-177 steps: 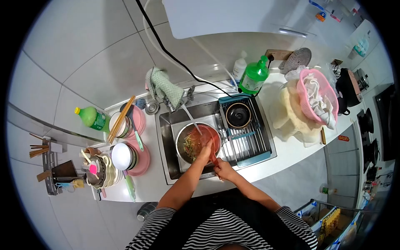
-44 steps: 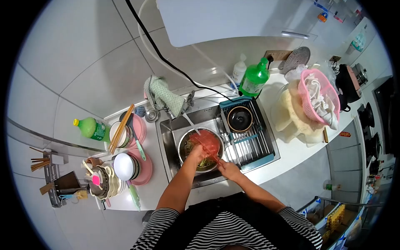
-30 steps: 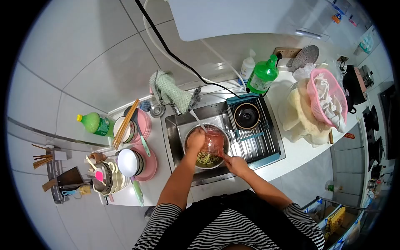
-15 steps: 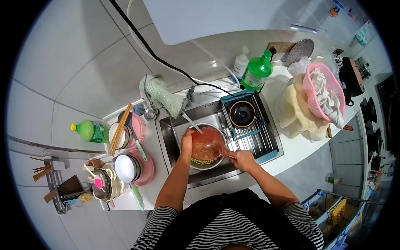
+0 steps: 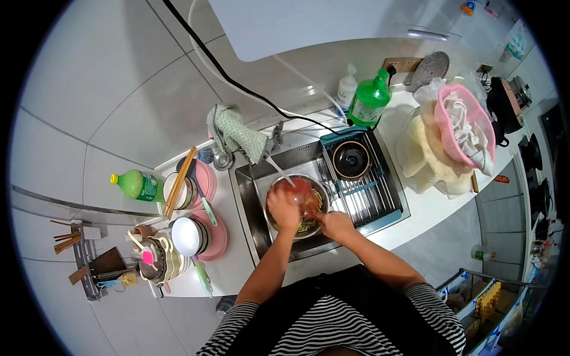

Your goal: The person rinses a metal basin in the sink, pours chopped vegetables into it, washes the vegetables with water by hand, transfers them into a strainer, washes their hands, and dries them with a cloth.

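Chopsticks lie across stacked bowls, well left of both hands. Left hand is blurry over the red plastic ladle — can't tell if it's gripping. Ladle's in the steel basin beneath that hand, greenish strips too. Right hand's clenched round its handle — beyond that, a drying rack holding a black bowl.

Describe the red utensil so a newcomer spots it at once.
Find the steel sink, then the metal bowl in its left part. Over that bowl is the see-through red utensil, the left hand against it and the right hand gripping its narrow end. Its red sets it apart from the silvery bowl and the black round dish on the rack.
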`<state>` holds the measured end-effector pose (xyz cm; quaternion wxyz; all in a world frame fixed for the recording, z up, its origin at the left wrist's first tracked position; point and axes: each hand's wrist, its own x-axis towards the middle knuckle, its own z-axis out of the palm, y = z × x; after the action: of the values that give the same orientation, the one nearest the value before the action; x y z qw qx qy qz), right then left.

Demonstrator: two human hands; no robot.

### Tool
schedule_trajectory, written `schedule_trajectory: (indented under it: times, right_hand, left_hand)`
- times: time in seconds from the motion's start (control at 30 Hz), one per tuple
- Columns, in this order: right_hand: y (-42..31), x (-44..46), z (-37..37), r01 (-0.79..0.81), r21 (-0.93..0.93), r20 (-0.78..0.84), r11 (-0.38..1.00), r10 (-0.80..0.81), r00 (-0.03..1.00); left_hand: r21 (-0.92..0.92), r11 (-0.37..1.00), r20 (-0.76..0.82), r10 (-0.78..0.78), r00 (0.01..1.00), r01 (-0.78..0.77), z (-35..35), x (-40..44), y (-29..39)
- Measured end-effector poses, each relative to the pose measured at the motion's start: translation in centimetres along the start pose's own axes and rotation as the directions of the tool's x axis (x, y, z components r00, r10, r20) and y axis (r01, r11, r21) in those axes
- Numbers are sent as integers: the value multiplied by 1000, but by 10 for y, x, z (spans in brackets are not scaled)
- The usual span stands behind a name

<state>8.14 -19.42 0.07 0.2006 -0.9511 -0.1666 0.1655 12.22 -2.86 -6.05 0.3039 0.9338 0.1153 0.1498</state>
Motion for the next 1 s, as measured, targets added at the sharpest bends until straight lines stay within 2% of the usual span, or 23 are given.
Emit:
schedule_trajectory:
  times: [0.03, 0.1, 0.13, 0.17, 0.2, 0.23, 0.27, 0.3, 0.4, 0.43, 0.47, 0.5, 0.53, 0.57, 0.6, 0.63, 0.77, 0.83, 0.87, 0.9, 0.93, 0.97, 1.0]
  right_hand:
    - [0, 5, 5, -10, -26, 38, 1000, 10, 999]
    - [4, 13, 10, 20, -35, 18, 999, -20, 1000]
    - [7, 14, 10, 46, -48, 3, 998, -46, 999]
    - [13, 13, 9, 43, -52, 6, 998, -43, 999]
    - [14, 13, 1, 130, -109, 37, 985, -127, 991]
    - [12, 12, -7, 220, -160, 75, 962, -211, 975]
    - [6, 13, -15, 233, -237, 142, 943, -204, 969]
    - [4, 13, -18, 235, -237, 141, 943, -206, 968]
    - [0, 19, -26, 265, -299, 131, 917, -236, 963]
    - [-1, 21, -29, 317, -325, 167, 891, -276, 947]
    - [-2, 23, -32, 366, -354, 201, 861, -312, 929]
    - [-3, 21, -35, 368, -356, 204, 859, -313, 928]
    - [-4, 20, -38, 365, -359, 203, 859, -310, 929]
    - [-3, 20, -41, 363, -363, 201, 858, -309, 930]
    - [0, 19, -43, 364, -367, 201, 856, -309, 929]
    - [5, 18, -45, 375, -389, 165, 842, -337, 927]
    - [14, 18, -48, 379, -467, 66, 799, -396, 916]
    - [16, 22, -50, 335, -484, 48, 808, -358, 933]
    - [17, 23, -51, 291, -499, 30, 816, -320, 947]
    - [18, 25, -49, 289, -501, 30, 816, -318, 948]
    - [20, 27, -44, 172, -420, -19, 891, -198, 980]
    - [23, 31, -39, 50, -330, -57, 943, -73, 996]
    - [25, 33, -36, 9, -237, -81, 971, -29, 996]
  left_hand:
    - [1, 1000, -1, 1, 1000, -1, -9, -2, 16]
    - [278, 888, 114, 349, 930, -367, -28, 0, 42]
    - [242, 855, 154, 433, 888, -459, -24, 6, 32]
    - [237, 857, 154, 432, 888, -458, -24, 12, 26]
    - [122, 772, 325, 562, 760, -624, -24, 20, 20]
    - [-20, 666, 466, 666, 583, -745, -24, 24, 13]
    - [-25, 661, 660, 574, 484, -750, -22, 27, 7]
    - [-23, 662, 660, 573, 486, -749, -25, 30, 11]
    - [5, 745, 678, 488, 549, -667, -27, 45, 16]
    - [104, 878, 741, 245, 625, -467, -18, 55, 10]
    - [217, 945, 769, -11, 640, -245, -9, 65, 5]
    - [215, 946, 768, -11, 641, -242, 0, 71, -9]
    - [66, 984, 864, -139, 484, 165, 7, 80, -29]
    - [-17, 828, 945, -170, 281, 560, 8, 88, -42]
    - [-132, 533, 967, -115, 226, 836, -23, 83, -31]
    - [-136, 531, 967, -111, 228, 836, -24, 85, -39]
    - [-189, 343, 971, -76, 228, 920, 8, 81, -81]
    - [-236, 435, 880, -284, 381, 869, 41, 85, -85]
    - [-238, 435, 880, -281, 382, 869, 45, 87, -85]
    - [-297, 545, 816, -281, 505, 784, 41, 89, -78]
    - [-341, 648, 739, -263, 620, 681, 35, 90, -72]
    - [-344, 648, 739, -260, 621, 680, 30, 90, -66]
    - [-313, 715, 736, -233, 635, 625, 27, 91, -63]
